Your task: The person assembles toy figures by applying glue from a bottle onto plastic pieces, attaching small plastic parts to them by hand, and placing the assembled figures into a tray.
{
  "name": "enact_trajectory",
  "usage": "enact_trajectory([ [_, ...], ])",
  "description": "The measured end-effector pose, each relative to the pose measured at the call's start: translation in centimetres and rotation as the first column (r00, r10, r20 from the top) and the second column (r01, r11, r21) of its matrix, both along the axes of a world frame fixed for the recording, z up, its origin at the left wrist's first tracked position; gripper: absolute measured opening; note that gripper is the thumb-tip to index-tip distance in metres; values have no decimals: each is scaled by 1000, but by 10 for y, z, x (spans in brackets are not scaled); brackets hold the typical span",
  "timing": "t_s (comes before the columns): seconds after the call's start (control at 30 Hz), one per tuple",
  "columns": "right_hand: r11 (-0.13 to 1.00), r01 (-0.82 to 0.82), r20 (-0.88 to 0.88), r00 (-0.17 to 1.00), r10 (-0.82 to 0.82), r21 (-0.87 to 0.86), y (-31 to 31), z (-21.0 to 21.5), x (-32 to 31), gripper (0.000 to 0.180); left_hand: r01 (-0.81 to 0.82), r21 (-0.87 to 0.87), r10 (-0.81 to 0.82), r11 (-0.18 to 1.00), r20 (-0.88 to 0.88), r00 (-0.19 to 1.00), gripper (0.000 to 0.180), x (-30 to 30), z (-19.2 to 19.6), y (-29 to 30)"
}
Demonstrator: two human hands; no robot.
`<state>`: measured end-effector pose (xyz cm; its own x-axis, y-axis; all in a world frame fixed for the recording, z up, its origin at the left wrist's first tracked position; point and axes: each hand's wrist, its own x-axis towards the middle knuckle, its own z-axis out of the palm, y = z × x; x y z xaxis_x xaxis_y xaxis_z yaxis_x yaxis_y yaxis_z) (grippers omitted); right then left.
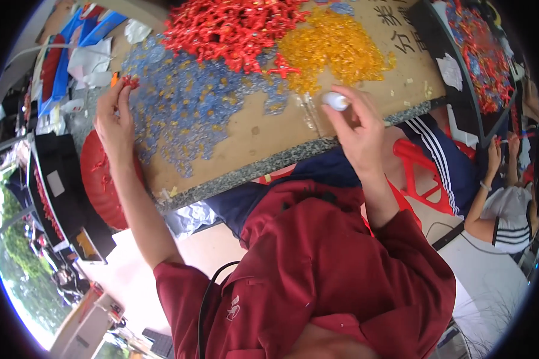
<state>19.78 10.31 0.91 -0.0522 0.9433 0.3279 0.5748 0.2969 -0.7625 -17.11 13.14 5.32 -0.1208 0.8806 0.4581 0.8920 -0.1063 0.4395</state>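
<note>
My left hand (114,122) is raised at the table's left side, finger and thumb pinched on a small red plastic piece (130,82). My right hand (362,127) is closed round a small white bottle-like thing (336,100), with its rounded end pointing left. Between my hands spreads a layer of clear bluish plastic pieces (191,105), with yellow bits scattered among them. Beyond it rises a heap of red plastic pieces (230,33). A pile of translucent yellow pieces (332,48) lies to the right of the red heap, beyond my right hand.
A red round dish (96,179) stands beside my left forearm. Black bins (45,185) are at the left, with blue trays (57,75) farther back. On the right, a black-edged tray holds mixed pieces (479,54). Another person (503,209) works at the far right.
</note>
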Motion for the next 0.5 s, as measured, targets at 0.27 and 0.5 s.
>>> enact_trajectory([
  [0.27,946,-306,-675,721,156,-108,-19,9,-6,33,172,7,13,985,993,-115,24,128,-5,-87],
  [0.5,871,-431,-732,669,133,-236,-30,20,-55,37,224,-39,93,974,967,-238,23,169,-32,-117],
])
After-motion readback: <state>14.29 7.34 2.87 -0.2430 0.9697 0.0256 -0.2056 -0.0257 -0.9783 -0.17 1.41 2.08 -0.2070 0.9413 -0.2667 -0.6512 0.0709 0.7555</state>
